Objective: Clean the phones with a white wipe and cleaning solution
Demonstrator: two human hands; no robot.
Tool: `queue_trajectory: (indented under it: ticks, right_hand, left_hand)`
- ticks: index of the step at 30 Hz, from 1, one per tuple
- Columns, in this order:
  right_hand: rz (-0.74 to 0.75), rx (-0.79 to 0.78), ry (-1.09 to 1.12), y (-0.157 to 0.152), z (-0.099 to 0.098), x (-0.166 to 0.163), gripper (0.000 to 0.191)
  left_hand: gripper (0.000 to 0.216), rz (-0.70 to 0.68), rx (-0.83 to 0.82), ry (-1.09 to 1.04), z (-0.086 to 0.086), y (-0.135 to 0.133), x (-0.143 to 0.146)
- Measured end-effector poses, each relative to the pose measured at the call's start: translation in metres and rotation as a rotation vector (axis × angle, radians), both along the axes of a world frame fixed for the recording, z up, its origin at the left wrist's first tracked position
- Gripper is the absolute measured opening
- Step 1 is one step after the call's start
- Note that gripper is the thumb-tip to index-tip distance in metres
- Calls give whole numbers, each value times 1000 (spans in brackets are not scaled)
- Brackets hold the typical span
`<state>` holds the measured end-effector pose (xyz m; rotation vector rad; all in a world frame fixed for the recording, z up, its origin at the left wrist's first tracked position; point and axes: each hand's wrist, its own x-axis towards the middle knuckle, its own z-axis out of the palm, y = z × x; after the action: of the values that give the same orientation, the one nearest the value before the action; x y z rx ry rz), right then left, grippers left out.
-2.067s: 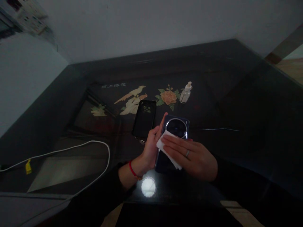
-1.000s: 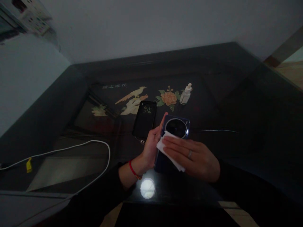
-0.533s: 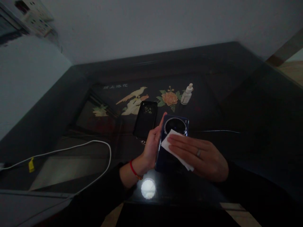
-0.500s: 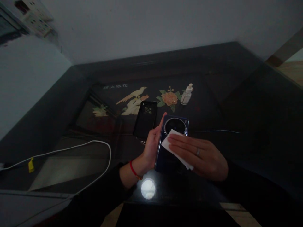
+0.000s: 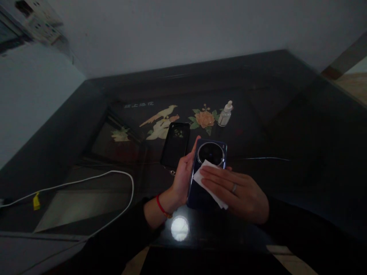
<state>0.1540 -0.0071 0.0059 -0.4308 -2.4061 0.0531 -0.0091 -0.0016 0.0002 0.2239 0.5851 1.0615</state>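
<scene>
A dark blue phone (image 5: 200, 193) with a large round camera ring (image 5: 211, 153) is held back side up above the dark table. My left hand (image 5: 182, 179) grips its left edge, thumb up along the side. My right hand (image 5: 236, 191) lies flat across the phone's back, fingers together, pressing a white folded wipe (image 5: 208, 183) onto it just below the camera ring. A ring sits on one right finger and a red cord on my left wrist.
A black phone case (image 5: 175, 145) lies just beyond my left hand. A small clear dropper bottle (image 5: 225, 114) stands farther back by the painted flower (image 5: 204, 119). A white cable (image 5: 94, 179) loops across the table's left. A bright light reflection (image 5: 179, 228) shows on the glossy table.
My right hand with the wipe has slid left and down across the phone's back, off the lower edge of the camera ring. The left hand keeps its grip.
</scene>
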Motion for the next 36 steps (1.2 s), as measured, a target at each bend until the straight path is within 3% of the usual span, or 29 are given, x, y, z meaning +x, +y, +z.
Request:
queue_trajectory:
  ticks: [7, 13, 20, 27, 33, 36]
  right_hand:
    - [267, -25, 39, -17, 0, -7, 27]
    - [37, -40, 18, 0, -1, 6, 31]
    - [280, -60, 53, -21, -2, -8, 25]
    - [56, -84, 49, 6, -3, 16, 31]
    - [313, -48, 24, -16, -6, 6, 21]
    - [279, -74, 53, -7, -5, 12, 23]
  left_hand:
    - [70, -96, 35, -43, 9, 5, -1]
    - [70, -78, 75, -24, 1, 0, -2]
    - [64, -93, 50, -49, 8, 3, -4]
    - [66, -23, 41, -23, 3, 1, -3]
    - [70, -104, -9, -17, 13, 3, -3]
    - [70, -73, -44, 5, 14, 4, -2]
